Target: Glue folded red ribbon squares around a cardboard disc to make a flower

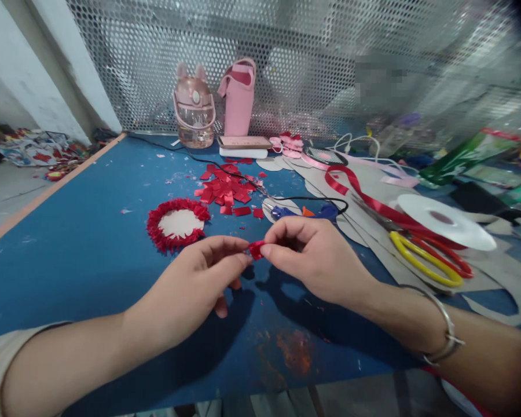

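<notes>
Between my two hands is a small piece of red ribbon (256, 249), pinched from both sides above the blue table. The fingertips of my left hand (195, 278) close on its left edge. Thumb and forefinger of my right hand (319, 255) grip its right edge. Just beyond my left hand lies a pale disc (178, 223) ringed with a red ribbon fringe (155, 227). A pile of cut red ribbon pieces (226, 185) is spread farther back. Behind my right hand sits a blue-handled tool (282, 212) with a black cord, partly hidden, on another pale disc.
Scissors with yellow and red handles (425, 269) and a white ribbon spool (447, 221) lie on card sheets at right. A pink-lidded bottle (195, 110), a pink bottle sleeve (239, 104) and a phone (245, 143) stand along the perforated metal screen (286, 52).
</notes>
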Available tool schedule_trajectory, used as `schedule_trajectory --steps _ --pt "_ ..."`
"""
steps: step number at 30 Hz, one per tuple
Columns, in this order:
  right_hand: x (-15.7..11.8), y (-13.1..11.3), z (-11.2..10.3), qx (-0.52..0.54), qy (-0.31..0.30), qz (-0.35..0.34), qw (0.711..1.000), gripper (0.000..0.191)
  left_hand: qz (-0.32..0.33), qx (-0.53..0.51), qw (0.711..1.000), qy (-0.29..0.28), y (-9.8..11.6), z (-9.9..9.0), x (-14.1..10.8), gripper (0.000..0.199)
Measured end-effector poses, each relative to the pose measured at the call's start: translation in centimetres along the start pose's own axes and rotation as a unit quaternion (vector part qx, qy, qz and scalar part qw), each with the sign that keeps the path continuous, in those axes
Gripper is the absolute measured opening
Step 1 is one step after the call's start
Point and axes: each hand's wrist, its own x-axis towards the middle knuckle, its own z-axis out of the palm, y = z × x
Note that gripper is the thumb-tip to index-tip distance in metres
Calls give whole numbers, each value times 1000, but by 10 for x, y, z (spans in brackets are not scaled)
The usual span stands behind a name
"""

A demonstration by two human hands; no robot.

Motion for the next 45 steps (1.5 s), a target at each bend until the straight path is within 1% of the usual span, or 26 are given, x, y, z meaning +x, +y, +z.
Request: schedule_trajectory --steps 2,6,11,13,17,19,21,22,26,29,31,33,36,39,43,45 --pt "2 0 0 66 -25 52 996 11 15 43 999 3 1 2 0 27" --pt "1 1 3 117 -50 86 988 10 40 73 996 19 1 1 1 23" --pt "0 0 5 139 -50 88 985 10 60 65 996 25 -1 -1 -2 26" --pt "1 -1 4 148 -38 89 984 11 63 40 996 39 -2 -1 -3 28" --pt "2 -1 2 151 -18 87 984 12 66 -9 996 66 -4 -1 0 26" --pt "1 -1 2 150 -16 89 985 12 66 -1 996 58 -4 -1 1 21" --pt "0 -1 3 150 -16 89 985 11 57 15 997 41 -3 -1 1 11" --pt "0 0 4 151 -17 88 984 11 53 23 998 35 -3 -1 1 11" --pt "0 0 4 162 -27 87 983 14 46 59 997 23 -2 -1 0 28" --pt "1 0 2 192 -58 70 977 17 47 56 997 16 -4 -4 2 31" --pt "3 1 0 222 -84 38 971 18 49 22 999 5 -6 -6 3 29" --pt "3 2 0 243 -97 4 965 16 46 -20 999 -11 -8 -8 3 26" --pt "3 5 -1 250 -93 -39 963 11 36 -69 997 -29 -10 -9 2 24" --pt "3 7 -3 244 -85 -65 964 17 26 -94 994 -39 -9 -8 2 23" --pt "4 6 -4 224 -73 -69 969 19 34 -89 994 -46 -7 -8 2 26" --pt "7 1 -3 195 -70 -64 976 18 44 -73 995 -50 -6 -10 4 28"
